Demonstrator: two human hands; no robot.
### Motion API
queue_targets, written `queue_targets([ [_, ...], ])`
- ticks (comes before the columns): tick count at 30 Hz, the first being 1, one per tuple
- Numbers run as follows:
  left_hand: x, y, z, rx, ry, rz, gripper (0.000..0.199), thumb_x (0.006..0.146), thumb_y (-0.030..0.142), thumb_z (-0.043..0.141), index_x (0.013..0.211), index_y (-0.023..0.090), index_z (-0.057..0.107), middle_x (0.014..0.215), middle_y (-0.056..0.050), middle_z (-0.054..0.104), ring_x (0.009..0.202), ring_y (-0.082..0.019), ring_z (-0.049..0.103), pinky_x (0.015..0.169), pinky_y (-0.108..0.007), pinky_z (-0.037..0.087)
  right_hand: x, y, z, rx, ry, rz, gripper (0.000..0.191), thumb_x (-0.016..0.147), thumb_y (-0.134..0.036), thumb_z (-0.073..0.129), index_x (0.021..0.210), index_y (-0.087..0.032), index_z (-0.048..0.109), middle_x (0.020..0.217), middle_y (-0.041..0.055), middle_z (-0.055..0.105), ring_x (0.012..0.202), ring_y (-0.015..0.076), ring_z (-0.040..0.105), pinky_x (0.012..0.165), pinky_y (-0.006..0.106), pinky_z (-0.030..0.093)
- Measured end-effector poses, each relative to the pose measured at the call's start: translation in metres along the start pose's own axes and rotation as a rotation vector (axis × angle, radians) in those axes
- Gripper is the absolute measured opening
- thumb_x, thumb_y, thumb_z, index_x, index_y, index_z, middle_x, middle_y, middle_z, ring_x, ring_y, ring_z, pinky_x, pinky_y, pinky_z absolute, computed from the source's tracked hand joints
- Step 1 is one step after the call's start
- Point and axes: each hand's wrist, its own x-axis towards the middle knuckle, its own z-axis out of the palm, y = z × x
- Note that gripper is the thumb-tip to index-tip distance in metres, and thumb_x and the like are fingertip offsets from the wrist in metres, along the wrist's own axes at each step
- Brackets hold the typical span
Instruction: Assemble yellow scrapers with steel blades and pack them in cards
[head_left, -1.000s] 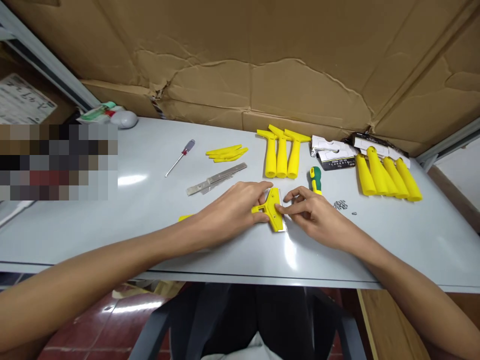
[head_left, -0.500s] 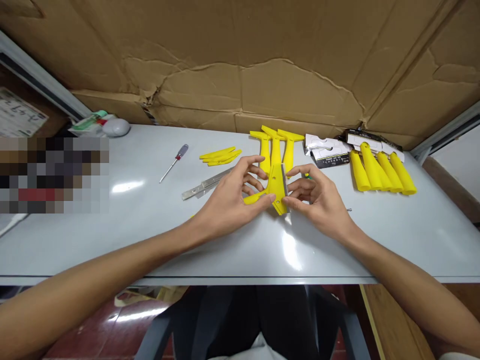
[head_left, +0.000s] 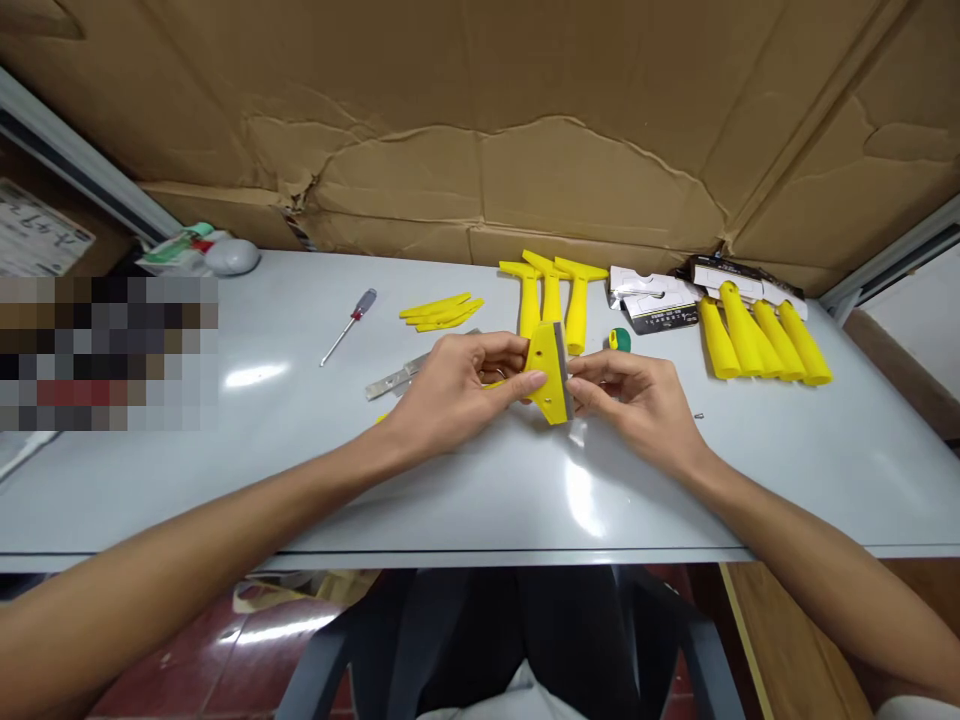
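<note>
My left hand point(head_left: 469, 385) is closed on a yellow scraper head point(head_left: 547, 375), thumb on its face and fingers behind. A thin metal blade point(head_left: 565, 372) runs along the right edge of the head. My right hand point(head_left: 634, 395) pinches this blade's edge between thumb and fingertips. Two holes show in the yellow face, the lower with something metallic in it. Behind my hands lie several yellow T-shaped scraper pieces point(head_left: 576, 305). Clear strips with metal blades point(head_left: 401, 376) lie partly behind my left hand.
A screwdriver point(head_left: 349, 325) and thin yellow pieces point(head_left: 441, 312) lie left of centre. A green-and-yellow object point(head_left: 619, 339) and small screw point(head_left: 699, 416) are near my right hand. Yellow handles point(head_left: 765, 335) and printed packaging point(head_left: 660, 300) lie at right; a grey mouse point(head_left: 232, 256) at left.
The scraper head has turned more upright in my left hand. My right hand has moved slightly lower, its fingers closer together at the blade, and the green-and-yellow object shows more.
</note>
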Motion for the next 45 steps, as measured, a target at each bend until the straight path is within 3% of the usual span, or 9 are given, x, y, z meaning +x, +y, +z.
queue_targets([
  [4,-0.001,0.002,0.001,-0.019,0.002,0.008,0.034,0.090,0.050,0.077,0.105,0.020,0.082,0.106,-0.005,0.084,0.091,-0.020,0.079,0.084,-0.032,0.067,-0.001,-0.004,0.002,-0.032,0.035,-0.061,0.017,0.091,-0.033,0.080,0.101,-0.020,0.082,0.078,0.0003,0.077,0.068,0.0137,0.072,0.070,0.031,0.061],
  [9,0.002,0.003,0.001,-0.056,-0.014,0.007,0.034,0.088,0.047,0.081,0.107,0.019,0.083,0.111,-0.006,0.084,0.097,-0.022,0.080,0.091,-0.033,0.068,0.001,-0.007,-0.002,0.003,0.010,-0.047,0.015,0.088,-0.029,0.082,0.098,-0.018,0.081,0.073,-0.0011,0.075,0.061,0.0115,0.069,0.063,0.028,0.060],
  [14,0.002,0.003,0.000,-0.063,-0.021,-0.010,0.034,0.090,0.047,0.078,0.108,0.019,0.083,0.110,-0.007,0.084,0.096,-0.022,0.081,0.086,-0.032,0.069,0.001,-0.005,-0.003,0.034,-0.003,-0.040,0.016,0.085,-0.025,0.084,0.100,-0.019,0.081,0.073,-0.0017,0.075,0.062,0.0109,0.069,0.061,0.026,0.058],
  [24,0.005,-0.004,0.000,0.028,0.001,0.023,0.030,0.089,0.046,0.077,0.103,0.020,0.085,0.107,-0.005,0.084,0.097,-0.023,0.081,0.093,-0.035,0.067,0.003,-0.002,-0.002,-0.046,-0.002,-0.041,0.016,0.087,-0.032,0.081,0.096,-0.020,0.080,0.078,0.0000,0.077,0.065,0.0127,0.069,0.064,0.029,0.057],
  [31,0.010,-0.005,-0.005,-0.103,0.047,-0.040,0.035,0.086,0.049,0.082,0.107,0.022,0.084,0.106,-0.006,0.084,0.093,-0.023,0.080,0.084,-0.036,0.070,0.009,-0.007,-0.006,0.019,-0.011,-0.024,0.020,0.085,-0.037,0.086,0.094,-0.020,0.082,0.073,-0.0006,0.075,0.059,0.0118,0.067,0.061,0.028,0.056],
  [38,0.010,-0.006,-0.006,-0.101,0.073,-0.052,0.035,0.085,0.049,0.082,0.105,0.021,0.081,0.107,-0.006,0.083,0.090,-0.022,0.080,0.079,-0.032,0.069,0.009,-0.007,-0.007,0.039,0.094,-0.013,0.019,0.082,-0.031,0.085,0.090,-0.018,0.073,0.073,-0.0028,0.068,0.061,0.0091,0.063,0.060,0.024,0.055],
  [42,0.009,-0.007,-0.005,-0.085,0.059,-0.083,0.045,0.079,0.056,0.087,0.102,0.018,0.079,0.102,-0.007,0.082,0.089,-0.022,0.079,0.081,-0.034,0.068,0.010,-0.005,-0.006,0.102,0.022,0.032,0.020,0.084,-0.029,0.081,0.090,-0.019,0.065,0.071,-0.0059,0.063,0.054,0.0071,0.061,0.054,0.023,0.054],
  [45,0.005,-0.007,0.000,-0.011,0.050,-0.076,0.047,0.076,0.057,0.088,0.097,0.017,0.077,0.095,-0.007,0.081,0.086,-0.021,0.078,0.081,-0.034,0.065,0.008,-0.003,-0.001,0.168,-0.014,0.069,0.032,0.081,-0.030,0.084,0.101,-0.022,0.059,0.074,-0.0074,0.064,0.052,0.0069,0.059,0.048,0.022,0.053],
])
